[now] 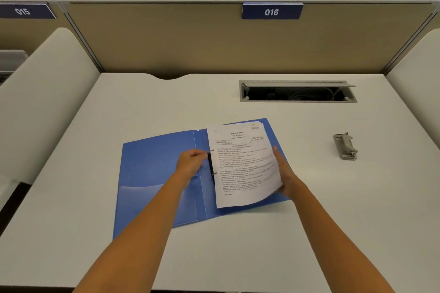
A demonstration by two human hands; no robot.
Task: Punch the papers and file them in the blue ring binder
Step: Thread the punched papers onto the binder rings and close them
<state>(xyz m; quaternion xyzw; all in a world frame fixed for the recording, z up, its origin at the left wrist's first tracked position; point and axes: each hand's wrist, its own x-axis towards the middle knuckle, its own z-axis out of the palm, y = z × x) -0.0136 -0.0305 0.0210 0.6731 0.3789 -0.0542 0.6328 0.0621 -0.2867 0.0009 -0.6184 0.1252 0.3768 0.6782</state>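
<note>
Two Hands Seating Punched Papers on the Binder Rings

Item 1: blue ring binder [157,173], lying open and flat at the middle of the desk [262,245], spine running near to far, a clear pocket showing on the left inner cover.

Item 2: papers [242,164], a thin printed stack, sitting over the right cover with the left margin meeting the two metal rings [212,162]; the near right corner is lifting, probably to ease the holes along the rings.

Item 3: left hand [190,164], fingers curling at the ring mechanism beside the paper's edge, seemingly steadying or working it; whether it is actually gripping the mechanism cannot be told.

Item 4: right hand [283,173], fingers extended under the stack's right edge, thumb lying on top, supporting the sheets.

Item 5: hole punch [346,146], grey, resting well apart on the right, apparently finished with.

Setting: pale desk with an open cable hatch [297,91] far right, a beige partition [190,38] carrying a blue placard reading 016 [272,11], white side dividers flanking.
</note>
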